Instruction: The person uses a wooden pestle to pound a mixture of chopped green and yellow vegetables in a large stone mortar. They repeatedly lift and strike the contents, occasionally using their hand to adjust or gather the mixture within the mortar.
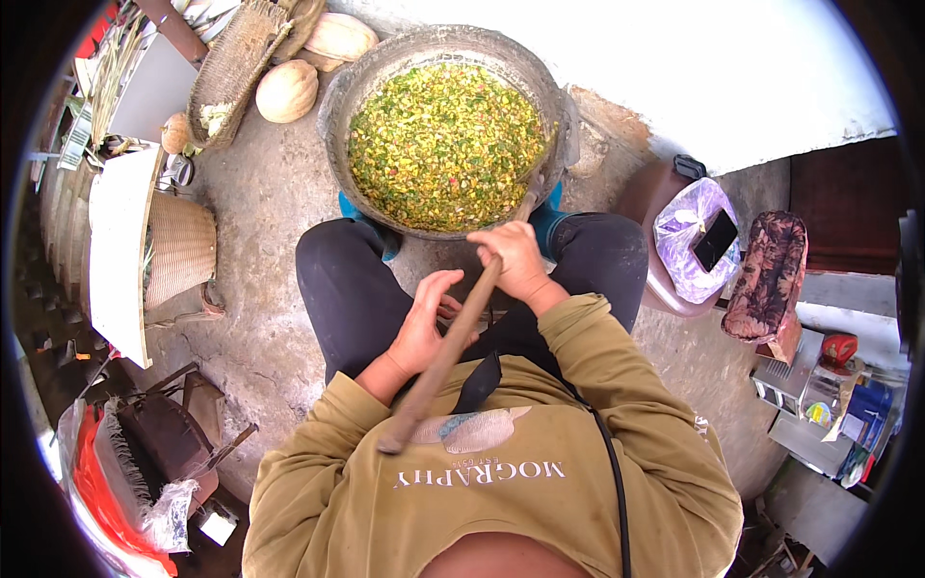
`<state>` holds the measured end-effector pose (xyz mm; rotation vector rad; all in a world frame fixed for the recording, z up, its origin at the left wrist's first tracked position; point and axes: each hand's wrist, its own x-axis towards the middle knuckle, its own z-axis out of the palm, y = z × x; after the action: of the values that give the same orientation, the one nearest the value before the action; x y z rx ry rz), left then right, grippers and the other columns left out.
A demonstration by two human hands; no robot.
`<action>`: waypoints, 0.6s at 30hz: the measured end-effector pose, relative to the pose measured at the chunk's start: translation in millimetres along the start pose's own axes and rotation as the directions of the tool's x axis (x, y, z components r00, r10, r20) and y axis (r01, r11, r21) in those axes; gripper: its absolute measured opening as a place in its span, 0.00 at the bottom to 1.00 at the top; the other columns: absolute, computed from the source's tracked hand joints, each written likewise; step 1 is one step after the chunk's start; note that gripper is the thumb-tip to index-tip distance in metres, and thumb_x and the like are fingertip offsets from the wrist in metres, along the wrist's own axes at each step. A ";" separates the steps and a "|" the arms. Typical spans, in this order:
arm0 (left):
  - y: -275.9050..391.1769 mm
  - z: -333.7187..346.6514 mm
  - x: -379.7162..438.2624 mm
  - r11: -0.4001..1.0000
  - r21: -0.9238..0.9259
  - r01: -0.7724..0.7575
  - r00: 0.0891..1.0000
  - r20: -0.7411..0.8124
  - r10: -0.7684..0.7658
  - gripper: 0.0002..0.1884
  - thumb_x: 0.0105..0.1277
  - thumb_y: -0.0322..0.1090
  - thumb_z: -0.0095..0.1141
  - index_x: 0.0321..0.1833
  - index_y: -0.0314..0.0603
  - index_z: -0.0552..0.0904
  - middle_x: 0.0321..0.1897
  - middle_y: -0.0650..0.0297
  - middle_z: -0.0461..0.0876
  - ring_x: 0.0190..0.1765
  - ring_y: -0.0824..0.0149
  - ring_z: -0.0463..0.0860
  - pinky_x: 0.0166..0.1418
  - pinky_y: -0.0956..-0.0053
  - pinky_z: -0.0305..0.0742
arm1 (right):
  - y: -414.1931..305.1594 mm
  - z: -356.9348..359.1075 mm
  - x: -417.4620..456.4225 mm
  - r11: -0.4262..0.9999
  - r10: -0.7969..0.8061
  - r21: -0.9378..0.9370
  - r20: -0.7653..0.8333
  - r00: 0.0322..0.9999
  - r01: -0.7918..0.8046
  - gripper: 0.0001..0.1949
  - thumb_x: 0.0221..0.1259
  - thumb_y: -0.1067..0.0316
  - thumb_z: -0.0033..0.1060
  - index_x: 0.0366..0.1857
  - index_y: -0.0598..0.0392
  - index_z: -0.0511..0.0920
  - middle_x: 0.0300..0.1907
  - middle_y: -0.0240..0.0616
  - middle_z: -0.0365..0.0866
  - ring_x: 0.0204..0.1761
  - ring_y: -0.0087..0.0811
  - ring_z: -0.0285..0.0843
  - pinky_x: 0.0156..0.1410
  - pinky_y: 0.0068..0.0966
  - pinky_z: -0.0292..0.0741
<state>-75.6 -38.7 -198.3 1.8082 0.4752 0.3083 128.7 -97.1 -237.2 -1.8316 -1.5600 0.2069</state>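
A large round metal basin (336, 155) stands on the floor between my feet, holding a chopped mix of green and yellow bits (444, 137) with a few red ones. My right hand (512, 260) is closed around a long wooden handle (452, 343). Its far end reaches down to the basin's near right rim, where the tool's working part is hard to make out. The handle's near end lies over my shirt front. My left hand (428, 329) is beside the handle, fingers apart and slightly curled, holding nothing.
Whole gourds or squashes (287, 91) and a woven basket (231, 79) lie at the upper left. A wicker basket (184, 242) with a white board is at left. On the right, a brown lidded bin (657, 195) carries a plastic bag (676, 238) and a phone (715, 240).
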 end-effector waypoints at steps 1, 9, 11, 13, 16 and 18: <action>7.9 1.0 -5.1 0.994 0.031 -0.109 0.994 0.006 0.109 0.44 0.48 0.31 0.72 0.68 0.43 0.59 0.63 0.54 0.59 0.48 0.63 0.76 0.52 0.70 0.74 | -0.8 4.3 -6.8 1.000 0.011 -0.007 0.075 0.997 -0.010 0.10 0.49 0.70 0.60 0.37 0.46 0.82 0.29 0.33 0.80 0.39 0.37 0.76 0.57 0.36 0.65; 44.8 -12.0 -32.9 0.925 0.078 -0.371 0.923 -0.077 0.377 0.12 0.57 0.41 0.66 0.35 0.41 0.82 0.47 0.56 0.78 0.44 0.58 0.77 0.50 0.67 0.72 | 4.8 4.3 -9.8 1.000 -0.006 0.031 0.113 0.994 0.003 0.06 0.52 0.67 0.62 0.34 0.45 0.83 0.29 0.31 0.82 0.39 0.35 0.76 0.55 0.33 0.65; 49.2 -16.8 -22.0 0.910 0.074 -0.407 0.897 -0.155 0.414 0.12 0.58 0.43 0.64 0.30 0.42 0.81 0.42 0.57 0.80 0.43 0.59 0.76 0.47 0.66 0.72 | 5.0 3.6 3.4 0.995 -0.025 0.104 0.154 0.988 0.009 0.06 0.50 0.68 0.62 0.33 0.43 0.82 0.27 0.31 0.82 0.35 0.34 0.77 0.53 0.33 0.65; 75.2 -39.8 -3.7 0.898 0.116 -0.425 0.871 -0.217 0.440 0.19 0.60 0.51 0.59 0.26 0.42 0.80 0.38 0.58 0.82 0.43 0.58 0.75 0.47 0.65 0.71 | -5.5 -6.9 30.6 0.993 -0.034 0.121 0.214 0.976 0.008 0.07 0.49 0.68 0.62 0.32 0.42 0.82 0.26 0.33 0.82 0.31 0.39 0.78 0.49 0.34 0.67; 114.0 -64.2 29.3 0.809 0.077 -0.583 0.746 -0.345 0.570 0.24 0.62 0.59 0.55 0.23 0.43 0.73 0.32 0.59 0.78 0.40 0.57 0.73 0.47 0.59 0.70 | -38.2 -32.1 65.3 0.978 -0.107 0.190 0.129 0.986 0.082 0.11 0.43 0.70 0.62 0.34 0.43 0.82 0.22 0.32 0.81 0.27 0.40 0.79 0.37 0.35 0.72; 132.2 -74.3 48.9 0.731 -0.137 -0.668 0.724 -0.347 0.597 0.22 0.65 0.55 0.53 0.22 0.46 0.68 0.28 0.64 0.74 0.37 0.60 0.72 0.43 0.61 0.69 | -52.5 -42.3 76.4 0.960 -0.090 0.274 0.076 0.993 0.066 0.12 0.41 0.71 0.62 0.33 0.42 0.81 0.22 0.34 0.81 0.27 0.42 0.81 0.34 0.38 0.75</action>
<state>-44.0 16.4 -52.2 1.6249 -0.0321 1.0779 129.3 -43.7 -150.5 -1.5634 -1.5747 0.4469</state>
